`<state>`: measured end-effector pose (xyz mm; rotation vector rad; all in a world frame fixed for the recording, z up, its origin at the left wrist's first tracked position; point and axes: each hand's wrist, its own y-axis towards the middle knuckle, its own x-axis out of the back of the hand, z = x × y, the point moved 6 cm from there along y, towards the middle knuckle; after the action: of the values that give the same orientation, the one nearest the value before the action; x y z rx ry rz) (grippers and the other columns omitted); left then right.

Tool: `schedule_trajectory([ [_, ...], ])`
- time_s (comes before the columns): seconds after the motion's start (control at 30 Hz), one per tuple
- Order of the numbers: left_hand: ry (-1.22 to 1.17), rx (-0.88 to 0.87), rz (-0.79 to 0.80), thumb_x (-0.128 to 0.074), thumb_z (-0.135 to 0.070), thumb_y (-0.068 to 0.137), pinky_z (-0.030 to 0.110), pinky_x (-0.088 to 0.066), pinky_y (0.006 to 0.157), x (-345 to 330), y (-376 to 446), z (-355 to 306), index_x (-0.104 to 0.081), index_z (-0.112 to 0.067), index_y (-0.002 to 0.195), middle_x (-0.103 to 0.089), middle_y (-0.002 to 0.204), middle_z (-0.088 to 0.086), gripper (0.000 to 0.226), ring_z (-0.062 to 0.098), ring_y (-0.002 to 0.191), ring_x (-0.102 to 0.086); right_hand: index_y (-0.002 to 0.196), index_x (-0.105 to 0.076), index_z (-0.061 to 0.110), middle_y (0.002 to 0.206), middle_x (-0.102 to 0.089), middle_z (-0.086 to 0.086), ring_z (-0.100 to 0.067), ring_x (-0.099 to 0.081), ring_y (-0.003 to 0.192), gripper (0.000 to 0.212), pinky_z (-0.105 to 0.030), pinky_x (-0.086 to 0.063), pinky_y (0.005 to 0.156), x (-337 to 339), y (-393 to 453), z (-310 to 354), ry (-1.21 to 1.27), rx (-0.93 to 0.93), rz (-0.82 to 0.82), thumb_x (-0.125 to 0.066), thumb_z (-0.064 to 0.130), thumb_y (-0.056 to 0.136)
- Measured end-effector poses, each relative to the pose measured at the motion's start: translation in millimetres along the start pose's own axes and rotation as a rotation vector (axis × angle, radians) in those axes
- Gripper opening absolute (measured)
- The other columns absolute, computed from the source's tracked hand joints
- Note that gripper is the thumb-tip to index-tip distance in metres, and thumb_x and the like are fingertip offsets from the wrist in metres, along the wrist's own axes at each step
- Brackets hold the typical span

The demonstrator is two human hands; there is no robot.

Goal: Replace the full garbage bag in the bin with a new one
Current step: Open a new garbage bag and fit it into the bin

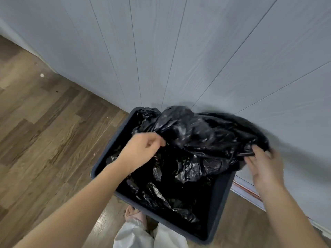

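Observation:
A dark grey rectangular bin (222, 203) stands on the floor against the wall. A black plastic garbage bag (193, 133) billows over its far half and hangs down inside. My left hand (143, 149) pinches the bag's edge over the bin's left side. At the bin's right rim, my right hand (265, 169) grips the bag's other edge; it is blurred by motion. The bottom of the bin is dark and hidden by crumpled plastic.
A pale blue panelled wall (179, 51) rises right behind the bin. Wood-look flooring (44, 131) spreads out to the left. My feet and white trousers (134, 230) are at the bin's near side.

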<state>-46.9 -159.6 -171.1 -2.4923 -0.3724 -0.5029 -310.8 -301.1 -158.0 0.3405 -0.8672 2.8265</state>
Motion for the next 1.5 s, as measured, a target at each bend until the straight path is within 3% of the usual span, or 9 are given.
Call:
schedule_trajectory([
  [0.13,-0.166,-0.196,-0.555,-0.044,-0.006,0.092,0.006,-0.042,0.079,33,2,-13,-0.058,-0.022,0.107,-0.059,0.098,-0.011,0.026,-0.007,0.086,-0.055,0.141,-0.025,0.009,0.15,-0.024,-0.015,-0.027,-0.029,0.138,0.07,-0.038,-0.025,0.117,4,-19,10,-0.427,0.459,-0.164,-0.061,0.009,0.081],
  [0.3,0.089,0.098,-0.085,-0.064,-0.021,0.084,0.027,-0.046,0.075,-13,58,22,-0.031,-0.019,0.141,-0.05,0.111,-0.002,0.066,0.014,0.085,-0.055,0.1,-0.065,0.006,0.105,-0.064,-0.016,-0.023,-0.058,0.093,0.032,-0.03,-0.039,0.082,-59,-56,-19,-0.816,0.997,0.113,-0.045,0.014,0.076],
  [0.43,0.372,0.129,0.102,-0.059,-0.023,0.086,0.029,-0.041,0.067,-27,61,24,-0.056,-0.018,0.093,-0.049,0.069,-0.008,0.009,0.018,0.076,-0.052,0.132,-0.047,0.017,0.133,-0.05,-0.008,-0.025,-0.053,0.117,0.045,-0.048,-0.039,0.093,-86,-29,-58,-1.194,0.655,0.315,-0.048,0.022,0.087],
  [0.67,-0.03,0.107,-0.441,-0.043,-0.008,0.09,0.028,-0.028,0.045,17,50,4,-0.039,-0.013,0.092,-0.045,0.061,-0.001,0.007,0.016,0.05,-0.04,0.143,-0.024,0.027,0.153,-0.023,-0.009,-0.032,-0.017,0.14,0.057,-0.062,-0.017,0.108,-92,7,-48,-1.327,0.451,0.277,-0.041,0.042,0.091],
  [0.8,0.185,-0.208,-0.62,-0.051,-0.004,0.085,0.044,-0.035,0.103,36,59,-4,-0.045,-0.01,0.093,-0.052,0.083,0.0,0.012,0.023,0.091,-0.046,0.127,-0.047,0.015,0.137,-0.047,-0.015,-0.035,-0.035,0.13,0.043,-0.057,-0.019,0.11,-92,30,-40,-1.318,0.429,0.242,-0.033,0.039,0.094],
  [0.93,0.791,-0.253,-0.475,-0.062,-0.014,0.078,0.066,-0.01,0.107,41,95,30,-0.045,-0.009,0.125,-0.057,0.128,0.015,0.05,0.031,0.131,-0.042,0.116,-0.055,0.016,0.122,-0.059,-0.016,-0.035,-0.047,0.122,0.046,-0.054,-0.023,0.11,-76,52,-52,-1.382,0.349,0.29,-0.025,0.043,0.095],
  [1.2,-0.309,0.463,-0.073,-0.035,-0.048,0.094,0.024,-0.035,0.098,45,130,107,-0.043,-0.011,0.135,-0.048,0.138,0.004,0.056,0.02,0.119,-0.049,0.128,-0.053,0.007,0.14,-0.047,-0.02,-0.034,-0.046,0.125,0.061,-0.037,-0.033,0.102,-58,91,-75,-1.149,-0.123,0.363,-0.026,0.05,0.094],
  [1.4,-0.016,0.268,-0.654,-0.047,-0.006,0.089,0.022,-0.039,0.084,84,112,104,-0.054,-0.003,0.119,-0.057,0.124,0.017,0.032,0.025,0.108,-0.054,0.097,-0.064,0.001,0.089,-0.067,-0.014,-0.029,-0.059,0.083,0.035,-0.032,-0.041,0.079,-50,40,-37,-0.906,0.684,-0.026,-0.039,0.022,0.087],
  [1.5,0.25,-0.24,-0.661,-0.043,-0.001,0.08,0.027,-0.039,0.083,62,72,54,-0.061,-0.007,0.102,-0.062,0.103,0.015,0.029,0.026,0.1,-0.054,0.082,-0.062,0.01,0.072,-0.058,-0.001,-0.019,-0.052,0.064,0.016,-0.024,-0.035,0.061,-55,-12,-73,-0.826,0.597,0.108,-0.046,0.01,0.083],
])
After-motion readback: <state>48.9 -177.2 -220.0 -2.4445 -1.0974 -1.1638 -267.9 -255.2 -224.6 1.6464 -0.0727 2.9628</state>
